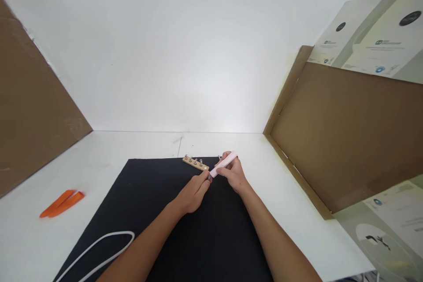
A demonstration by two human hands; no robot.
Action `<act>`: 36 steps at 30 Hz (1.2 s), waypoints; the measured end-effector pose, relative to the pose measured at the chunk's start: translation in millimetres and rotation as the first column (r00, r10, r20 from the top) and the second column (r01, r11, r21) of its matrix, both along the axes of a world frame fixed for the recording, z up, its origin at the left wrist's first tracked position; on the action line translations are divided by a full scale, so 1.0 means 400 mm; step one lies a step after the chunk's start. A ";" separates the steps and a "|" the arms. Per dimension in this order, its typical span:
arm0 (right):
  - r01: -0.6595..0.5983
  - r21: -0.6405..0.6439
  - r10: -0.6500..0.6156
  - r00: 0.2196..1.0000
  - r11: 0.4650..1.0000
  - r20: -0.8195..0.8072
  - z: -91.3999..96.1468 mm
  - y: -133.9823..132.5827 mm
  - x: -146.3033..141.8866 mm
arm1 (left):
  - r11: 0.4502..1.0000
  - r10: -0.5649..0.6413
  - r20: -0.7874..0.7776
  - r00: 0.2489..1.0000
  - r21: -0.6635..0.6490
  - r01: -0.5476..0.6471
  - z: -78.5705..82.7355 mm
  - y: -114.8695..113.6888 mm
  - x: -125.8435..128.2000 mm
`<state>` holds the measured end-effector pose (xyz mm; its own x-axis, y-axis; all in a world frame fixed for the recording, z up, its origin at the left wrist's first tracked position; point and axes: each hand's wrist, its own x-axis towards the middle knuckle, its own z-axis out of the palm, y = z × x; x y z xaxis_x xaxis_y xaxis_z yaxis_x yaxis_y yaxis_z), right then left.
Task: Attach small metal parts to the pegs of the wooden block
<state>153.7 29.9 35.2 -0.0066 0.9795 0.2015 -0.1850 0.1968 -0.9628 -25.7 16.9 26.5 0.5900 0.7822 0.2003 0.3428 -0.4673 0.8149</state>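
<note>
In the head view my right hand [235,175] is closed around a pale pink bar [225,164], which slants up to the right. My left hand [194,191] has its fingers pinched together at the bar's lower left end. Something small and greyish shows at those fingertips, too small to name. Just beyond my left fingers, a light wooden strip with several metal hooks [194,163] lies at the far edge of the black mat [155,194]. Whether my left fingers touch that strip, I cannot tell.
Orange strips of cloth or similar [62,203] lie on the white table [109,150] at left. A white cable [99,243] loops over the mat's near left. Cardboard panels stand at left [36,105] and right [350,132], with a white wall [178,53] behind.
</note>
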 end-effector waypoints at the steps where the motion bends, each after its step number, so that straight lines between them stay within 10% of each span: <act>1: 0.011 0.005 -0.011 1.000 1.000 0.006 0.000 0.000 -0.001 | 1.000 0.000 -0.009 1.000 0.001 0.000 0.001 -0.001 -0.001; 20: 0.085 0.036 -0.086 0.996 0.996 0.022 0.017 -0.002 0.004 | 1.000 0.017 -0.023 1.000 0.004 -0.017 0.013 -0.008 -0.004; 28: -0.073 0.039 0.071 0.997 0.997 0.041 0.027 -0.020 0.004 | 1.000 0.015 -0.011 1.000 0.012 -0.014 0.001 -0.006 -0.002; 36: 0.160 0.076 -0.161 0.987 0.984 -0.001 0.019 -0.005 0.008 | 1.000 0.001 -0.036 0.999 0.031 0.000 0.020 -0.009 -0.001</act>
<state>156.9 27.8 42.9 0.1482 0.9499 0.2751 -0.1406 0.2956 -0.9449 -26.2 13.3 34.4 0.5971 0.7761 0.2029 0.3722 -0.4921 0.7870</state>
